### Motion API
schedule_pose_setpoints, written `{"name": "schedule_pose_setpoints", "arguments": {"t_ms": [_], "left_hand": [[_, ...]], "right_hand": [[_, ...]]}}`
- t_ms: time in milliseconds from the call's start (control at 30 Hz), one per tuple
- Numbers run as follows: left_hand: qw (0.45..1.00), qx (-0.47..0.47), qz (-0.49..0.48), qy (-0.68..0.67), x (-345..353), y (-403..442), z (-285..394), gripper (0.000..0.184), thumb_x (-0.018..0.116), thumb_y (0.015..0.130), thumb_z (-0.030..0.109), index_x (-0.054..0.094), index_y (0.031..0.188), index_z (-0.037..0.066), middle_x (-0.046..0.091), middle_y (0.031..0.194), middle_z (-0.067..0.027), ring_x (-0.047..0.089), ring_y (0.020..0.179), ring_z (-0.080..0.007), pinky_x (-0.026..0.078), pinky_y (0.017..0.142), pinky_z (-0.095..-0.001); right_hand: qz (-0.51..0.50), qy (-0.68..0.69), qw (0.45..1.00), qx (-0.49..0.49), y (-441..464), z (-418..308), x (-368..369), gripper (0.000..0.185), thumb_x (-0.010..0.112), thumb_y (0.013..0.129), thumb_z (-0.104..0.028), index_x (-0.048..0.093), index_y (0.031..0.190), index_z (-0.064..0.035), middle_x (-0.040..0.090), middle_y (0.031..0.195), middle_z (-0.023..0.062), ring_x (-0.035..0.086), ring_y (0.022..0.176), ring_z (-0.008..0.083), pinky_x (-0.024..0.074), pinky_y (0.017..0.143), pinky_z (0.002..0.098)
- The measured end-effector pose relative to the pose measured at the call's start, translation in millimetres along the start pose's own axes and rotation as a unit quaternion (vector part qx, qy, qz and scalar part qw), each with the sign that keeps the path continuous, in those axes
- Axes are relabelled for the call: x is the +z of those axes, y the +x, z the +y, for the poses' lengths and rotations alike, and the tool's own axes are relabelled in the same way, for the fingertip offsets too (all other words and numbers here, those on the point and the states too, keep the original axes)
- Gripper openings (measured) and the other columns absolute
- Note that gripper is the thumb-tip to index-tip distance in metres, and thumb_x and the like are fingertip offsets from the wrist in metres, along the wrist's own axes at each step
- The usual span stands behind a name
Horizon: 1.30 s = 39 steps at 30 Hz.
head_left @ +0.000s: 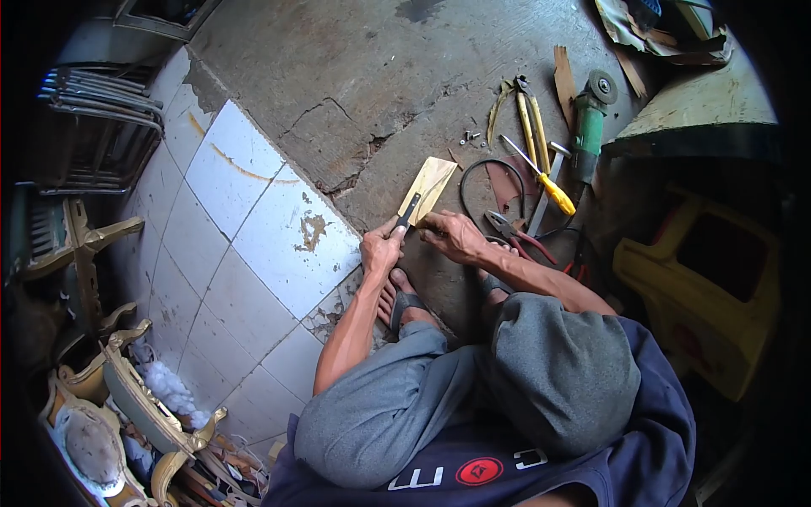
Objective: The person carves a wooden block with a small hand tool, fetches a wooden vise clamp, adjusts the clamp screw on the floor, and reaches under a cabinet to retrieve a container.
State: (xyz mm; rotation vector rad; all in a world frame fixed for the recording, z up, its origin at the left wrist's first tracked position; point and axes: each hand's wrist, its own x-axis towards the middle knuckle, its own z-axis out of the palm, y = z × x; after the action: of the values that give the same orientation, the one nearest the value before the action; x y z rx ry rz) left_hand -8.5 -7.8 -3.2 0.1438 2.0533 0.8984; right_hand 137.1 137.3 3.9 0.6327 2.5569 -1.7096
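My left hand [383,250] is closed on a dark flat metal piece [409,209], which lies against a pale wooden block [432,184]. The block rests at a slant over the concrete floor. At the block's lower right edge is my right hand [454,237], its fingers curled; whatever they may hold is too small to make out. Pliers with red handles [521,236] lie just right of my right hand, beside a loop of black cable [464,188]. A yellow-handled screwdriver [555,193] lies a little farther off.
A green angle grinder [589,127], yellow-handled cutters [531,122] and small screws [470,136] lie on the concrete floor [338,76]. White tiles [270,220] cover the left side. Carved furniture parts [144,397] stand lower left, a yellow frame [667,313] at right.
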Motion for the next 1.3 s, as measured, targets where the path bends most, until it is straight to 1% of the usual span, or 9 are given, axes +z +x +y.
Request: {"name": "schedule_pose_setpoints", "arguments": {"t_ms": [167,300,467,567,667,1067,1133,1267,1300], "left_hand": [[1.000,-0.004,0.000,0.015,-3,-6,1,0.038,0.071,0.092,0.020,0.069,0.129,0.010,0.069,0.072,-0.0047,0.058,0.052,-0.0093,0.047,0.047,-0.0246],[1.000,0.000,-0.004,0.009,0,-3,3,0.039,0.071,0.092,0.020,0.068,0.129,0.010,0.069,0.072,-0.0046,0.058,0.052,-0.0094,0.047,0.048,-0.0249],[1.000,-0.008,-0.002,0.011,-2,-5,1,0.039,0.071,0.092,0.019,0.068,0.129,0.010,0.068,0.072,-0.0045,0.057,0.051,-0.0096,0.048,0.048,-0.0253],[1.000,-0.003,-0.004,0.008,0,-2,2,0.038,0.071,0.092,0.018,0.069,0.129,0.010,0.068,0.072,-0.0047,0.057,0.051,-0.0098,0.048,0.048,-0.0254],[1.000,-0.007,0.003,0.006,2,-2,0,0.038,0.071,0.092,0.018,0.069,0.129,0.010,0.068,0.071,-0.0045,0.057,0.051,-0.0098,0.047,0.048,-0.0254],[1.000,-0.002,0.001,-0.009,1,0,-5,0.039,0.071,0.092,0.019,0.068,0.129,0.010,0.068,0.071,-0.0042,0.057,0.051,-0.0094,0.046,0.047,-0.0252],[1.000,-0.005,0.004,-0.002,1,-2,-1,0.038,0.071,0.092,0.018,0.069,0.129,0.010,0.068,0.071,-0.0043,0.057,0.051,-0.0096,0.046,0.048,-0.0255],[1.000,-0.015,0.003,0.004,0,-1,-4,0.038,0.071,0.091,0.018,0.069,0.128,0.010,0.069,0.072,-0.0044,0.057,0.051,-0.0096,0.046,0.047,-0.0253],[1.000,-0.011,0.002,0.005,-1,-3,-5,0.038,0.071,0.091,0.018,0.069,0.128,0.010,0.069,0.072,-0.0046,0.057,0.051,-0.0098,0.046,0.048,-0.0254]], "right_hand": [[0.096,0.006,0.994,0.059,2,-6,-4,0.027,0.064,0.093,-0.022,0.067,0.114,-0.0047,0.068,0.100,0.0225,0.066,0.093,0.0401,0.0527,0.081,0.0465],[0.037,0.038,0.999,-0.004,2,3,-6,0.026,0.064,0.094,-0.020,0.067,0.114,-0.0046,0.068,0.099,0.0216,0.067,0.094,0.0396,0.0528,0.082,0.0454],[0.091,0.016,0.994,0.052,1,-6,-5,0.026,0.064,0.094,-0.020,0.067,0.114,-0.0042,0.069,0.098,0.0217,0.067,0.093,0.0390,0.0529,0.082,0.0454],[0.018,0.087,0.996,0.032,4,1,-7,0.026,0.063,0.095,-0.021,0.067,0.114,-0.0035,0.070,0.100,0.0223,0.068,0.095,0.0387,0.0531,0.083,0.0451],[0.090,0.044,0.994,0.034,3,1,1,0.027,0.063,0.095,-0.021,0.067,0.114,-0.0029,0.070,0.100,0.0222,0.068,0.095,0.0384,0.0533,0.083,0.0448],[0.084,0.045,0.995,0.034,0,0,3,0.023,0.064,0.093,-0.019,0.067,0.112,-0.0050,0.069,0.099,0.0223,0.067,0.094,0.0394,0.0524,0.081,0.0455],[-0.030,-0.008,0.999,0.012,-3,4,5,0.023,0.065,0.093,-0.020,0.067,0.112,-0.0061,0.069,0.098,0.0217,0.067,0.093,0.0393,0.0521,0.081,0.0459],[0.059,0.038,0.997,-0.013,-4,1,3,0.025,0.064,0.094,-0.022,0.067,0.113,-0.0061,0.069,0.096,0.0212,0.066,0.092,0.0393,0.0523,0.081,0.0461],[0.044,0.027,0.999,0.018,-4,-2,0,0.026,0.064,0.094,-0.022,0.067,0.114,-0.0054,0.069,0.096,0.0211,0.066,0.092,0.0390,0.0523,0.080,0.0462]]}}
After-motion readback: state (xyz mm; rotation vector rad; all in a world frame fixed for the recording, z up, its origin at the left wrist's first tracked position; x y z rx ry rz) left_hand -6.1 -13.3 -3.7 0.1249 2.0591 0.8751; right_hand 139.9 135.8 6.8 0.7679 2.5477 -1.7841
